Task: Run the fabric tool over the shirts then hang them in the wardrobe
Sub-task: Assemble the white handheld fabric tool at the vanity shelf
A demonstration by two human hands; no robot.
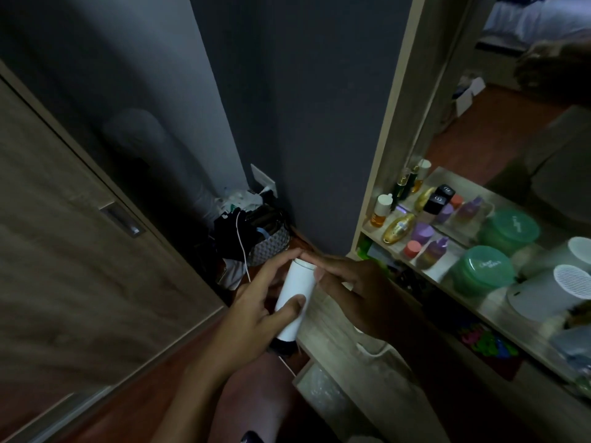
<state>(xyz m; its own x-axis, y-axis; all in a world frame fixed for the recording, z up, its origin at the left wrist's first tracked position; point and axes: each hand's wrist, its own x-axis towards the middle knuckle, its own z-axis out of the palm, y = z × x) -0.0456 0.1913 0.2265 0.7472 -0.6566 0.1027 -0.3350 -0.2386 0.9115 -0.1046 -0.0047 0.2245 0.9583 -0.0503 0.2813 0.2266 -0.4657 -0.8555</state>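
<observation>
Head: left hand (pixel 251 319) grips fabric tool (pixel 296 282) midway; right hand (pixel 361 292) pinches top.

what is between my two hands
The white fabric tool: the left hand grips its body and the right hand pinches its top end, seen in the head view.

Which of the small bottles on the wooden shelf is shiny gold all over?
The oval golden bottle between the amber bottle with a white cap and the purple-capped bottle; its neighbours are amber, purple or pink.
</observation>
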